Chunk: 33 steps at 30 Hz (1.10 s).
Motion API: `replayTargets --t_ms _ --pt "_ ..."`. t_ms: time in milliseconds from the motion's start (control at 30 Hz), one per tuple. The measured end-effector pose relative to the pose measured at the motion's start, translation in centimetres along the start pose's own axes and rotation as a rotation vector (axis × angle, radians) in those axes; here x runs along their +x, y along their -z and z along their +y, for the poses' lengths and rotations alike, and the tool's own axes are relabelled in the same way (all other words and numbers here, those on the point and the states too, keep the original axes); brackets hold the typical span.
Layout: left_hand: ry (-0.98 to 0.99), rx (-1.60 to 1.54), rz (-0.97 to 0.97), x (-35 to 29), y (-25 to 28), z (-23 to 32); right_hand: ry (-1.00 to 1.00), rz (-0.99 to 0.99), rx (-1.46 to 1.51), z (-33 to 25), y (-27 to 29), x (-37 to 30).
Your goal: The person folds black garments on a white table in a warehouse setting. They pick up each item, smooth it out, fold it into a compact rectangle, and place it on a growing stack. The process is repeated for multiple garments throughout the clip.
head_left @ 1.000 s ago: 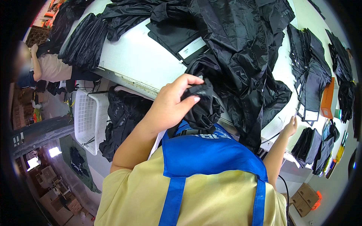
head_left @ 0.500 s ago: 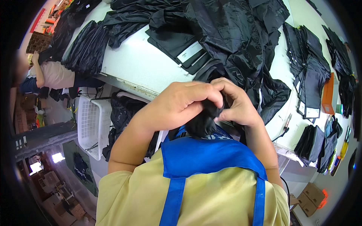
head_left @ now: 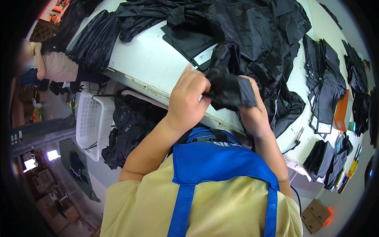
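Left grip point(head_left: 187, 96) and right grip point(head_left: 254, 112) both closed on black cloth point(head_left: 231, 91)

Seen from the wearer's head, two bare hands hold the bunched cloth between them, near the front edge of a white table point(head_left: 136, 59). Curled fingers and thumb pinch its left end; on the right, the hand wraps the other end, though blur hides the exact finger placement. Just beyond lies a large heap of shiny black garments point(head_left: 260, 31); whether the held cloth joins it, I cannot tell. Nearby on the table, a flat black garment point(head_left: 183, 41) bears a white label point(head_left: 204, 56).

Handling this well, I judge, calls for a firm pinch at both ends and even, gentle tension between them. Slick-looking fabric may slide, so shifting one hand at a time while the other holds should limit slipping and fresh creases.
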<state>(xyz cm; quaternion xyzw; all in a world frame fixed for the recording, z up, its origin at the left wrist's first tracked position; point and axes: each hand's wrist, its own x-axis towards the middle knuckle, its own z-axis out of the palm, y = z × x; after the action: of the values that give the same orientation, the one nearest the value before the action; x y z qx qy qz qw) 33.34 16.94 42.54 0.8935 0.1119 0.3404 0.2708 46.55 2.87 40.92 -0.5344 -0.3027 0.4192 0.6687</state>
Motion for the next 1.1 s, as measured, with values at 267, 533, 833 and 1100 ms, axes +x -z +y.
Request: replayTargets --t_ms 267,533,833,1100 --pt "0.527 -1.011 0.273 0.2 -1.0 2.7 0.161 0.372 -0.008 0.4 -2.0 1.5" --pt "0.977 -0.832 -0.100 -0.7 5.0 -3.6 0.265 0.051 -0.741 2.5 1.0 0.7" --pt "1.090 -0.292 0.315 -5.5 34.4 -25.3 -0.215 0.271 -1.102 3.9 11.6 -6.0" --pt "0.724 0.112 -0.274 -3.1 10.4 -21.9 -0.357 -0.430 -1.016 3.8 10.3 -3.0"
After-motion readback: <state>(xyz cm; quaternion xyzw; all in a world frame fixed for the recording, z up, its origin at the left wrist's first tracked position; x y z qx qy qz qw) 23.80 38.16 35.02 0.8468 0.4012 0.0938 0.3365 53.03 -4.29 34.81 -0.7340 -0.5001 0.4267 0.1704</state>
